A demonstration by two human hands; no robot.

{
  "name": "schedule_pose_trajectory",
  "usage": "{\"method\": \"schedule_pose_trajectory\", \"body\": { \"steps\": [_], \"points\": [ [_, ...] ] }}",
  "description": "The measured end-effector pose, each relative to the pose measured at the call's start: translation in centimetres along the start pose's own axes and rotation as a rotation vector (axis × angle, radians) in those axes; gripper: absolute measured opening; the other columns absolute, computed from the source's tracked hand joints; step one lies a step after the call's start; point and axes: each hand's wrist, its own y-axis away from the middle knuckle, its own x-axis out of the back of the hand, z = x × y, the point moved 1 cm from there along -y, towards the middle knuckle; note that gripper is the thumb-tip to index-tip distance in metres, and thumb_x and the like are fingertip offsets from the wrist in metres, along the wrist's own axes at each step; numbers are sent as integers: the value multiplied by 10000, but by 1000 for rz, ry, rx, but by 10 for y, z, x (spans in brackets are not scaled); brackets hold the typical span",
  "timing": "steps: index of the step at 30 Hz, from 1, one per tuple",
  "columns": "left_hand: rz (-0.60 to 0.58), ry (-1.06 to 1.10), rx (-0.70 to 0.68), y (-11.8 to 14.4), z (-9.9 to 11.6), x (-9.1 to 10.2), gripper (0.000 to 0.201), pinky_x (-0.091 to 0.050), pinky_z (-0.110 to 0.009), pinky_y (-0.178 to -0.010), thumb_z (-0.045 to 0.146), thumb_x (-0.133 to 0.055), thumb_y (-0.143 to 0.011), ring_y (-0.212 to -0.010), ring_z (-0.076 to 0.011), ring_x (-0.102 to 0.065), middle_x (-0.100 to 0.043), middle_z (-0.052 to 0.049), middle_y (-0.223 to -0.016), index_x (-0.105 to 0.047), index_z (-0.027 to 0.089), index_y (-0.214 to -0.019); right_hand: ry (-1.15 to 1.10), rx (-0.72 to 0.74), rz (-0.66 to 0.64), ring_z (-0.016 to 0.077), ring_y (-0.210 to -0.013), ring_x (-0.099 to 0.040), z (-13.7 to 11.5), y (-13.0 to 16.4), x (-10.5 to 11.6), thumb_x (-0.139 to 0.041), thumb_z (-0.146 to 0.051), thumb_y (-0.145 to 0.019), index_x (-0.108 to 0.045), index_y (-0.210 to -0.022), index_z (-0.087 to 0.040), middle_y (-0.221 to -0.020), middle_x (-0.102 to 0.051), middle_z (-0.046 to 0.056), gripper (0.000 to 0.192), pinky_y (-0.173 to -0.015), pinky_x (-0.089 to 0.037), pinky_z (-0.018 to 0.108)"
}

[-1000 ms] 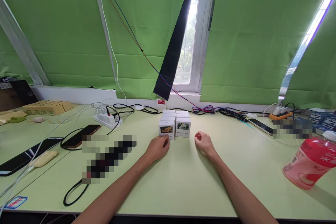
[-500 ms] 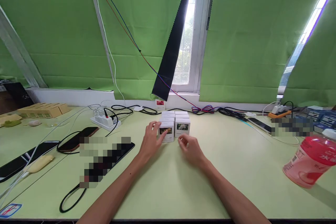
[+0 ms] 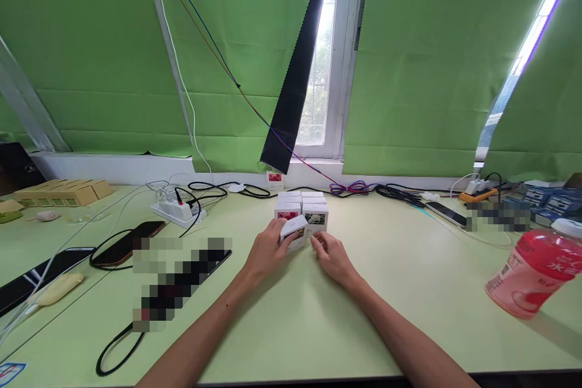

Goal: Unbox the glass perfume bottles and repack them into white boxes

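My left hand (image 3: 268,247) grips a small white box (image 3: 293,227) with a flower picture on its front, thumb across the face and fingers on the far left side. That box is tilted and turned, in front of a block of several similar white boxes. Behind it stands a box with a pink flower picture (image 3: 287,212); to its right is one with a white flower picture (image 3: 315,219). My right hand (image 3: 331,253) rests just in front of the white-flower box, fingers curled; whether they hold anything is hidden.
A power strip (image 3: 175,213) with cables, phones (image 3: 131,242) and a black looped strap (image 3: 120,348) lie to the left. On the right stand a pink drink bottle (image 3: 530,276) and another phone (image 3: 448,214). Black cables (image 3: 400,195) run along the back wall.
My left hand has pulled the front-left box toward me and turned it out of line, uncovering the pink-flower box behind. My right hand has hardly moved.
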Motion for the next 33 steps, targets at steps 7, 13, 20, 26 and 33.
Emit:
{"method": "schedule_pose_trajectory", "body": {
  "steps": [7, 13, 20, 26, 33],
  "points": [
    [-14, 473, 296, 13, 18, -21, 392, -492, -277, -475, 594, -511, -912, -527, -160, -617, -684, 2, -737, -560, 211, -976, -51, -120, -10, 179, -598, -581, 1, -3, 4, -242, -657, -982, -484, -645, -228, -660, -624, 43, 597, -526, -435, 275],
    [-143, 736, 484, 10, 5, -29, 518, -499, -294, -393, 724, -572, -805, -440, -184, -627, -649, 5, -617, -441, 222, -817, -263, -327, -240, 120, -359, -506, 6, -6, 11, -517, -783, -824, -597, -828, -191, -605, -640, 11, 597, -309, -301, 223],
    [-431, 529, 471, 3, -22, -13, 573, -256, -201, -319, 745, -621, -761, -357, -82, -418, -488, 53, -482, -545, 179, -804, -340, -346, -298, 97, -481, -504, 6, -6, 24, -672, -712, -768, -746, -962, -145, -666, -650, 24, 603, -371, -294, 193],
    [-646, 646, 465, 4, -20, -9, 513, -234, -199, -365, 643, -722, -734, -431, -71, -414, -559, 24, -562, -577, 163, -840, -347, -366, -299, 196, -746, -662, 8, -6, 28, -743, -674, -725, -773, -891, -154, -892, -742, 86, 547, -496, -431, 220],
    [-610, 601, 513, 6, -16, -7, 493, -164, -219, -369, 628, -759, -698, -399, -51, -326, -549, 31, -542, -602, 165, -763, -380, -426, -236, 177, -673, -658, 12, -6, 29, -791, -612, -719, -763, -949, -162, -828, -741, 73, 506, -471, -419, 219]
  ]
}}
